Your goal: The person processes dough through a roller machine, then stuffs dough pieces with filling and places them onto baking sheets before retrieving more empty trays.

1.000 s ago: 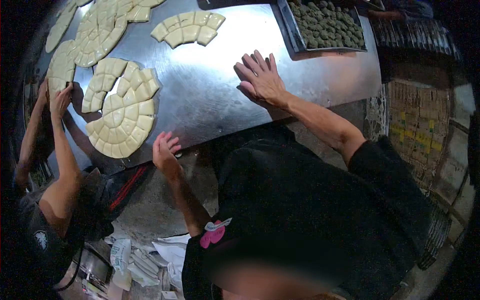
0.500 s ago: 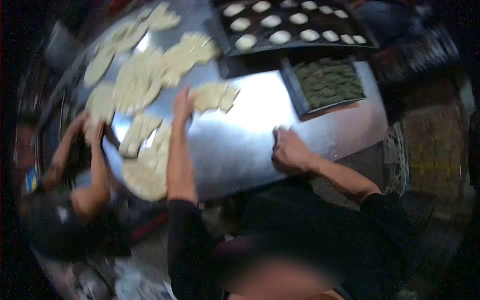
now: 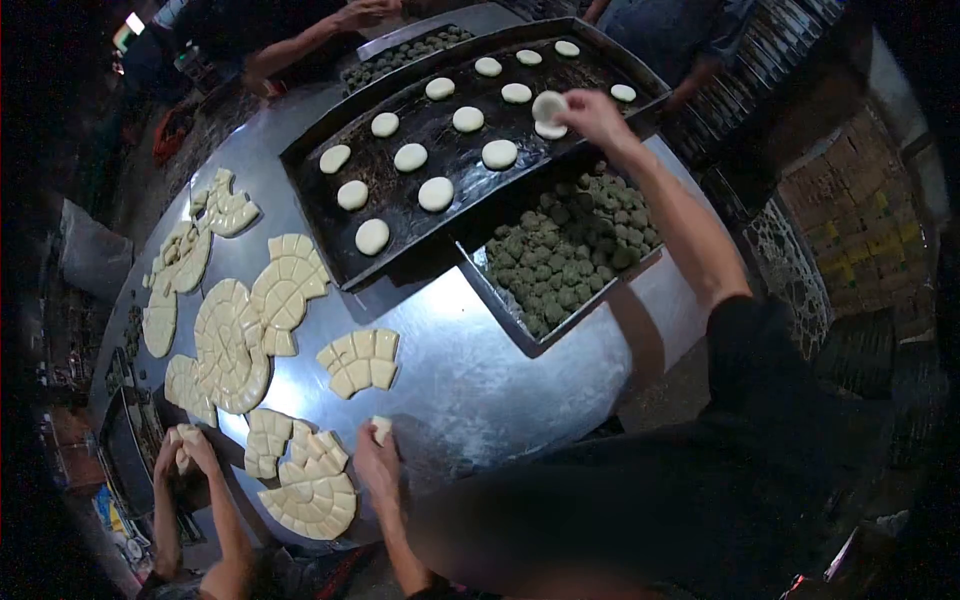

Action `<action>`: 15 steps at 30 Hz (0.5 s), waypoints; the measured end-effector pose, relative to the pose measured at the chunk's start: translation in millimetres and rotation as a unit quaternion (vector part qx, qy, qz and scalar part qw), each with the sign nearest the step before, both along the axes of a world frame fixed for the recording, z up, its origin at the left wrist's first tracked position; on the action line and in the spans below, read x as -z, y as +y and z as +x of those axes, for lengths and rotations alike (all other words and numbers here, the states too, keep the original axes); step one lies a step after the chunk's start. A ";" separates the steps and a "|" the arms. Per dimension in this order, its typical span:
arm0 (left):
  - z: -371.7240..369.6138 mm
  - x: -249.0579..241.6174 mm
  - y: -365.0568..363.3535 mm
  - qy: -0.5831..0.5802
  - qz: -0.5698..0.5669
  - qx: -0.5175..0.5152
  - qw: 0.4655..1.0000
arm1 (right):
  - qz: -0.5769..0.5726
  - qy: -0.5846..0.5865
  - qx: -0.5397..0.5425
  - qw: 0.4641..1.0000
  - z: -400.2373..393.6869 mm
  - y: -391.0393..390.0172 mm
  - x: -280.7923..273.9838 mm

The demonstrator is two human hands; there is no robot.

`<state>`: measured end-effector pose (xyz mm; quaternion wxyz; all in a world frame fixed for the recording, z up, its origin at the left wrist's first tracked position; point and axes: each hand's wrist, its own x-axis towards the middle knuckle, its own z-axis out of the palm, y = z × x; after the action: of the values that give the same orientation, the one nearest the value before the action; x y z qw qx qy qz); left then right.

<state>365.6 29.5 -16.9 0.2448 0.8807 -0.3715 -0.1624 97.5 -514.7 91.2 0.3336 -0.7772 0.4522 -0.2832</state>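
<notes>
A polished steel worktable [image 3: 500, 350] reflects overhead light in an otherwise dim room, with stacked cardboard boxes [image 3: 850, 235] along the right side and a small bright lamp [image 3: 134, 22] at upper left.

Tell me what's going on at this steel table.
The person's right hand holds a round white dough disc over the dark baking tray of similar discs. Their left hand pinches a small pale dough piece near the table edge. Beside the tray sits a tray of green filling balls. A co-worker's hands work dough nearby.
</notes>
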 end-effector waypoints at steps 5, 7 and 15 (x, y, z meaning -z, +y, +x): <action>-8.8 18.8 0.5 -0.122 0.050 -0.012 0.991 | -0.183 0.152 0.179 0.955 4.1 -132.2 41.2; -13.2 18.2 -0.8 -0.147 0.017 -0.013 0.989 | -0.191 0.185 0.170 0.949 9.8 -155.6 58.2; -63.9 -19.2 -52.8 0.371 -0.232 -0.221 0.872 | -0.167 0.065 -0.041 0.983 64.5 7.5 23.5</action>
<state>301.7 -23.3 2.3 0.5916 0.7327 -0.0764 -0.3277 162.0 -507.2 67.7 0.1802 -0.8565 0.3875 -0.2896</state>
